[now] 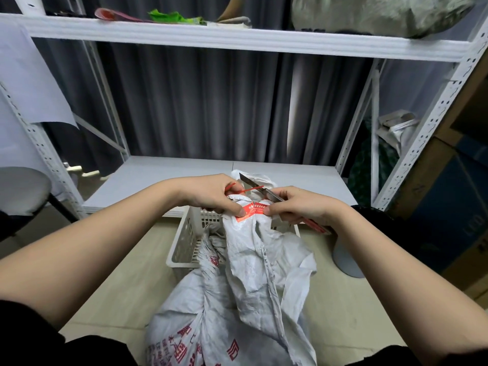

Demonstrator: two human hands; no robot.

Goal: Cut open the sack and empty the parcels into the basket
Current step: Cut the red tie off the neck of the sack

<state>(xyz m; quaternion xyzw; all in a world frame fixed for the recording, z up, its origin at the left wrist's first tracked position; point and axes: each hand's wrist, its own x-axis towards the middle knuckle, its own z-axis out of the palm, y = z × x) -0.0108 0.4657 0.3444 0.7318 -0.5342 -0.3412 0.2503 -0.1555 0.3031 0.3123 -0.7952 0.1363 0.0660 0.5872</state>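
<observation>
The white woven sack point(237, 299) stands on the floor at 6 o'clock, its gathered neck raised over the white plastic basket point(184, 244). The left hand point(214, 194) pinches the neck by its red zip tie point(244, 191); the right hand point(295, 204) grips a utility knife point(257, 186), blade at the tie.

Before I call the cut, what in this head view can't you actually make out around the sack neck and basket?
- Parcels: none visible; the white sack covers them.
- Basket interior: mostly hidden by the sack draped over it.
- Red tie: whether it is severed is unclear; the left hand covers one end.
- Knife handle: mostly hidden inside the right hand.
- Red label print: too small to read.
- Sack bottom: cut off by the lower frame edge.
</observation>
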